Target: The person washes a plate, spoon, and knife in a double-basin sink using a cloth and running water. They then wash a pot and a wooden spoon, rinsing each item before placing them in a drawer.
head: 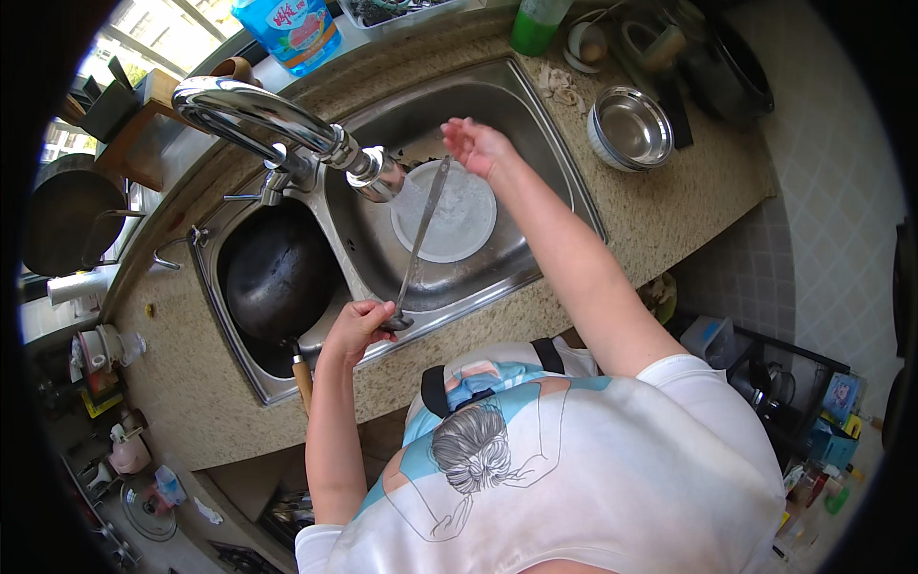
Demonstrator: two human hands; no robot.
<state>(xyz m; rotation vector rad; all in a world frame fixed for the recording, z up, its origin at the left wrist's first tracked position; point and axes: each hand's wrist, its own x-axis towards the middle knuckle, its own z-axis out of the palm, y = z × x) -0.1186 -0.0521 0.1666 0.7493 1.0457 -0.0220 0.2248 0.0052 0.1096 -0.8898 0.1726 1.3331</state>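
Observation:
Over the front rim of a steel double sink, my left hand grips the dark end of a long-handled metal utensil, perhaps a ladle. Its long handle slants up across the right basin. Beside the far end of that handle is my right hand, with its fingers apart and curled and nothing seen in them. A white plate lies in the right basin under water running from the chrome faucet. In the left basin rests a dark wok, and its wooden handle sticks out over the front edge.
Right of the sink, a metal bowl sits in another bowl near a crumpled cloth. A green bottle and a blue detergent pack stand behind. A dark pan leans by the window, near a knife block.

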